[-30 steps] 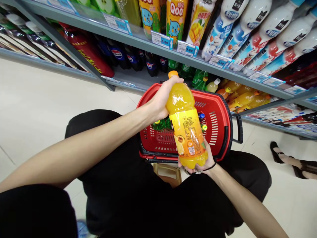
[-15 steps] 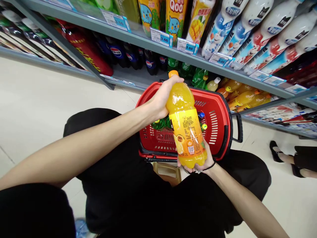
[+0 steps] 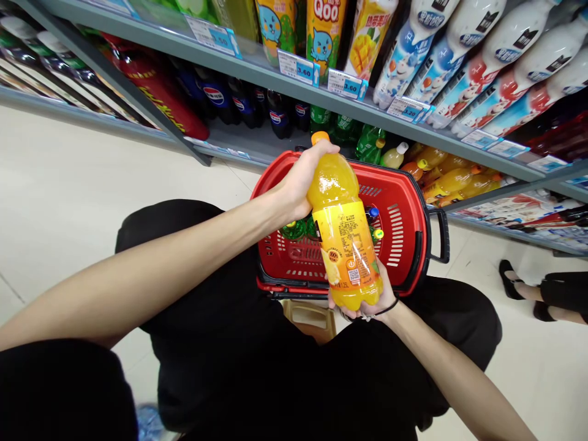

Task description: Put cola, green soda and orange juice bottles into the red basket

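A large bottle of orange juice drink [image 3: 346,239] with an orange cap is tilted in front of me, above a red shopping basket [image 3: 404,208]. My left hand [image 3: 305,180] is closed round its upper part, just below the cap. Beneath its base, my right hand [image 3: 383,291] supports the lower end, with the fingers partly hidden behind the bottle. Inside the basket lie green bottles [image 3: 294,229] and a bottle with a blue cap [image 3: 373,213], partly covered by the juice bottle and my left hand.
Beyond the basket, a grey shelf unit [image 3: 257,67] holds rows of drinks, including dark cola bottles [image 3: 215,95] and orange drink bottles [image 3: 452,184] on the lower level. A small tan stool [image 3: 310,318] shows between my legs. Another person's shoe [image 3: 509,278] is at the right.
Almost nothing differs: both hands keep the bottle in the same place and the view has shifted very slightly. The other person's feet at the right have moved a little.
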